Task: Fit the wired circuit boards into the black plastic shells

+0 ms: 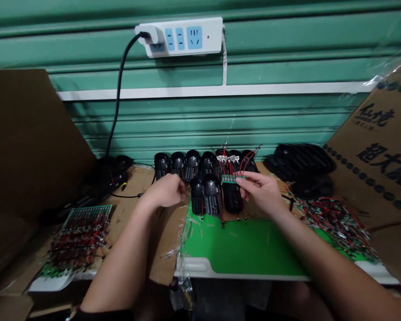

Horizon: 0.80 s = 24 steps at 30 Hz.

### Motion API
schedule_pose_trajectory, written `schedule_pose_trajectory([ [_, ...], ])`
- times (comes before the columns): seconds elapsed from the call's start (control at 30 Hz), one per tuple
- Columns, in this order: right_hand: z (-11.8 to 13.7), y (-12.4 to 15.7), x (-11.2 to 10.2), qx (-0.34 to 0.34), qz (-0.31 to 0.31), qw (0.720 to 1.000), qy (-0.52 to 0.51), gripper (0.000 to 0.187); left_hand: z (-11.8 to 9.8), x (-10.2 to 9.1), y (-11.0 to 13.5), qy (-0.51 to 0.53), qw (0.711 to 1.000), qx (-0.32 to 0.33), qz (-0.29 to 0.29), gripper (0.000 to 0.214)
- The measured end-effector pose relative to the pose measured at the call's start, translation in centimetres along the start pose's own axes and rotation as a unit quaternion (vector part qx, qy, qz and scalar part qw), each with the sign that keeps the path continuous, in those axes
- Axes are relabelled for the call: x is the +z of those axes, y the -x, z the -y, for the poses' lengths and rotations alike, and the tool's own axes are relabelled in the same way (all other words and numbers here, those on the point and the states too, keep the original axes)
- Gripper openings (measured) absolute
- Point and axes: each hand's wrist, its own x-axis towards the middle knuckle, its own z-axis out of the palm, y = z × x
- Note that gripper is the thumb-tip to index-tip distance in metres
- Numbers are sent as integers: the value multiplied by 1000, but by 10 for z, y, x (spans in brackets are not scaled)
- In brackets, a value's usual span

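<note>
My right hand [262, 192] pinches a small green circuit board [232, 179] with red and black wires, held just above a black plastic housing [233, 199] on the green mat [250, 249]. My left hand [167, 191] is curled closed beside two upright black housings [205, 195]; what it holds, if anything, is hidden. Behind them stands a row of several black housings [187, 164], some with red wires sticking out.
A pile of red and black wired parts [334, 220] lies on the mat's right. A panel of green boards with wires [78, 238] sits at the left. Black covers [302, 162] are stacked at the back right. Cardboard boxes [377, 147] flank both sides. A power strip [182, 36] hangs on the green shutter.
</note>
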Motion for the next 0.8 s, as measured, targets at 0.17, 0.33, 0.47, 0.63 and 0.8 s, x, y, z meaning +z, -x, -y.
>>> schedule_pose_trajectory([
  [0.17, 2, 3, 6, 12, 22, 1000, -11, 52, -33, 30, -3, 275, 953, 101, -76, 41],
  [0.33, 5, 7, 11, 18, 37, 999, -11, 59, -53, 69, -4, 440, 891, 92, -60, 62],
  [0.47, 2, 9, 10, 16, 61, 998, -1, 61, -54, 79, -5, 477, 872, 89, -72, 64],
  [0.63, -3, 8, 5, 12, 130, 991, 11, 68, -55, 79, -6, 513, 849, 100, -81, 58],
  [0.8, -3, 5, 1, -1, 140, 989, 40, 60, -56, 81, -7, 542, 825, 133, -86, 55],
])
